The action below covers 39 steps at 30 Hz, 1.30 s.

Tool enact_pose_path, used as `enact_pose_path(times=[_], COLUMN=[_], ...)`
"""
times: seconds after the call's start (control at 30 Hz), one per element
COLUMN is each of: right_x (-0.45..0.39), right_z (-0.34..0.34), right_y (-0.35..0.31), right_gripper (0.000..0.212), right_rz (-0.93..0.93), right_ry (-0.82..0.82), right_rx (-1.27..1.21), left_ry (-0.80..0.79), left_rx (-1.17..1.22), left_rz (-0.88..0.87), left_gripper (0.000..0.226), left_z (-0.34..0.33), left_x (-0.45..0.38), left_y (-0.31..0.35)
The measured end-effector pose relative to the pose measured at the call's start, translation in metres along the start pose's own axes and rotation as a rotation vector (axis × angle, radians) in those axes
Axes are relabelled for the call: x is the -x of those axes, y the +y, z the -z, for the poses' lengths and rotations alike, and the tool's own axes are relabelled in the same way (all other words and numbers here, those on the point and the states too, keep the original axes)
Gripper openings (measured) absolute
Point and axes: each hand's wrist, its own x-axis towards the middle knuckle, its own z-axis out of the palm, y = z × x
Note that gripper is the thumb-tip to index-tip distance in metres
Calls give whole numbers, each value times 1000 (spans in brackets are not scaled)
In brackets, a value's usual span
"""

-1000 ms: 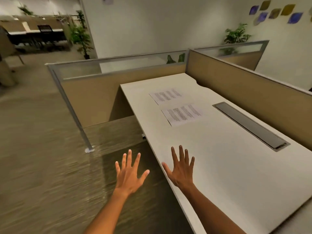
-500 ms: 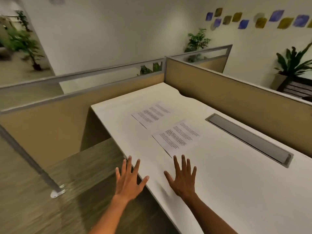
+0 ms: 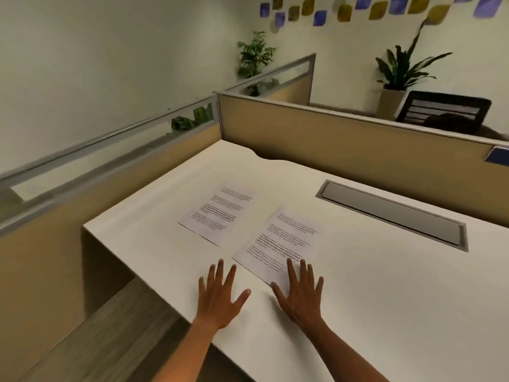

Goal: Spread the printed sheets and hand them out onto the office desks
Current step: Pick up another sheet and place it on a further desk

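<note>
Two printed sheets lie flat on the white desk (image 3: pixel 385 299). The far sheet (image 3: pixel 217 210) is to the left and further back; the near sheet (image 3: pixel 278 241) lies just right of it. My right hand (image 3: pixel 300 293) is spread flat, its fingertips over the near sheet's lower corner. My left hand (image 3: pixel 220 296) is also spread with straight fingers, over bare desk just left of that sheet, near the desk's front edge. Neither hand holds anything.
A grey cable tray lid (image 3: pixel 391 213) is set into the desk at the right. Tan partition panels (image 3: pixel 358 144) wall the desk's back and left sides. A black office chair (image 3: pixel 443 111) and potted plants (image 3: pixel 405 75) stand beyond the partition. Wood-look floor (image 3: pixel 96 334) lies left.
I have come closer to the desk. Both hands moved forward over the desktop; my right hand now reaches the near sheet's lower corner.
</note>
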Motion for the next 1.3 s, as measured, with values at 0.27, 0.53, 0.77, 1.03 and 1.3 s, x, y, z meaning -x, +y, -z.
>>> enact_pose_path(times=[0.27, 0.53, 0.77, 1.03, 1.3], right_x=[-39, -57, -81, -104, -102], right_z=[-12, -26, -18, 4, 20], right_y=[-1, -19, -55, -89, -105], right_gripper=[96, 90, 101, 82, 83], right_rz=[-166, -288, -448, -513, -593], right_ry=[17, 115, 168, 239, 244], right_rx=[-87, -70, -266, -649, -819], left_ry=[-118, -258, -213, -188, -256], left_rx=[60, 64, 215, 185, 89], left_rz=[-148, -269, -348, -428, -581], left_gripper=[112, 123, 118, 107, 125], left_z=[10, -7, -2, -1, 1], left_x=[-97, -156, -187, -192, -193], left_y=[16, 23, 19, 10, 4])
